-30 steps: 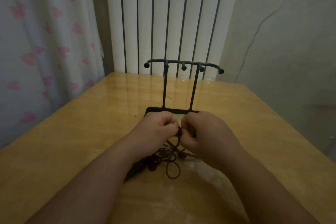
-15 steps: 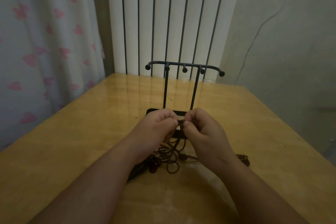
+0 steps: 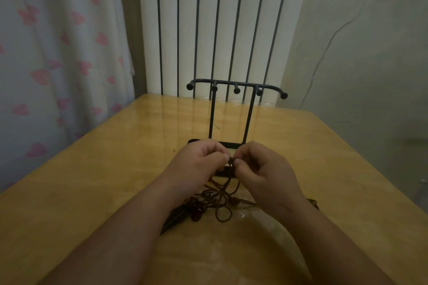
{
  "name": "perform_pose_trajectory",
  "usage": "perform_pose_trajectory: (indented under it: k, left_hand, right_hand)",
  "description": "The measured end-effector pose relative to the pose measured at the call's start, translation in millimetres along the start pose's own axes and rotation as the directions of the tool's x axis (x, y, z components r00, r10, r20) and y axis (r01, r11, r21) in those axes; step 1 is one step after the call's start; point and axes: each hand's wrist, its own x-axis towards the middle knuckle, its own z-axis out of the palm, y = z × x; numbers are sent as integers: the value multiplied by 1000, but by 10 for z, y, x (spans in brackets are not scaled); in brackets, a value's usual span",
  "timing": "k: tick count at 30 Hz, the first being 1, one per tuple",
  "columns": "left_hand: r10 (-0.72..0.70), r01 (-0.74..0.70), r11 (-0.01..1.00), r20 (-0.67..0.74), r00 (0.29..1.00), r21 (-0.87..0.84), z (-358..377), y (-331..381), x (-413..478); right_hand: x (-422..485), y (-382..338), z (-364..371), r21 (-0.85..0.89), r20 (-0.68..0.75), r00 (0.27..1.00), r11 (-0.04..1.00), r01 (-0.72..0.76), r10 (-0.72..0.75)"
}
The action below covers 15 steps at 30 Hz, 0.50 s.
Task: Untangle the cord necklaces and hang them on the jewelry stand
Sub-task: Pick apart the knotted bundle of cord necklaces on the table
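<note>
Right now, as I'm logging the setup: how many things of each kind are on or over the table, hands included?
hands: 2 (left hand, right hand)
jewelry stand: 1
tangle of cord necklaces: 1, strands too knotted to count apart
total: 4

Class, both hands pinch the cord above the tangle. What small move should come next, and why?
Probably ease the two pinches gently apart to work the cords loose there. The left hand and right hand pinch the cord necklaces at one spot, the rest lies tangled on the table, and the jewelry stand holds nothing yet.
</note>
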Motion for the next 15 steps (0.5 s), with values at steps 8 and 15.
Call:
perform_pose_trajectory:
  k: [8,15]
  left_hand:
    - [29,-26,997,-41,999,76,-13,21,-8]
    - [-42,40,999,-58,997,-29,15,41,-1]
  right_hand:
    - [9,-18,22,12,-51,999,1000,11,-10]
    - [17,-11,55,127,-56,997,991,-49,57]
